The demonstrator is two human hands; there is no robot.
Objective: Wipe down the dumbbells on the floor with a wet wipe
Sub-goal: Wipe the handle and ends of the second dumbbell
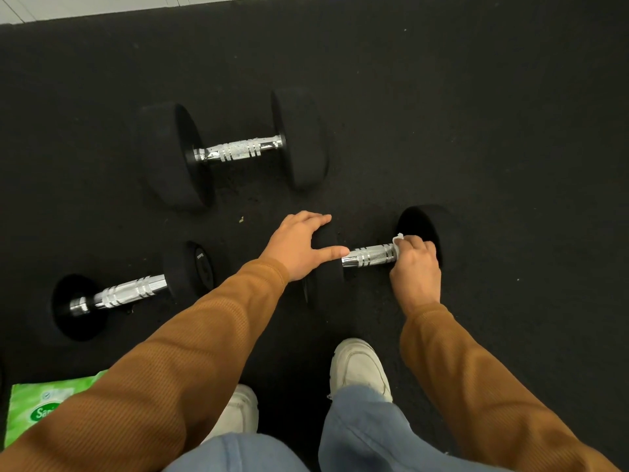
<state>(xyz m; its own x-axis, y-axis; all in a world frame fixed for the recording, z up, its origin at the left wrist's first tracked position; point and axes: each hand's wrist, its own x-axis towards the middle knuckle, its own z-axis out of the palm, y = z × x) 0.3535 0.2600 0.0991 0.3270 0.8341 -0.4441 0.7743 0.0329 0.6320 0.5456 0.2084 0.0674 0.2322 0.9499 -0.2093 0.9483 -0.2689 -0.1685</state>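
The right hand (415, 264) is curled down over the right end of the near dumbbell (369, 255), fingers bunched around a white wet wipe (398, 238) pressed to the chrome handle. Only a small corner of the wipe pokes out above the knuckles. The rest of it, and the joint where the handle meets the right head (422, 219), lies hidden under the hand.

This dumbbell sits on the black floor (476, 131) just at 12 o'clock from the person's white shoes (359, 366). Its long axis runs from 9 to 3 o'clock, the 3 o'clock end tipped slightly away.

The left hand (299, 247) rests flat over the left head (326, 267), fingers spread across the top and thumb stretched straight toward the handle, gripping nothing. That head is mostly covered and its outline melts into the floor.

At 11 o'clock from the grip lies a larger dumbbell (238, 149), also set 9 to 3. At 9 o'clock a smaller dumbbell (129, 291) points from 8 to 2. At 8 o'clock a green wipes pack (34, 407) is cut off by the brown sleeve and the frame edge, its label unreadable.
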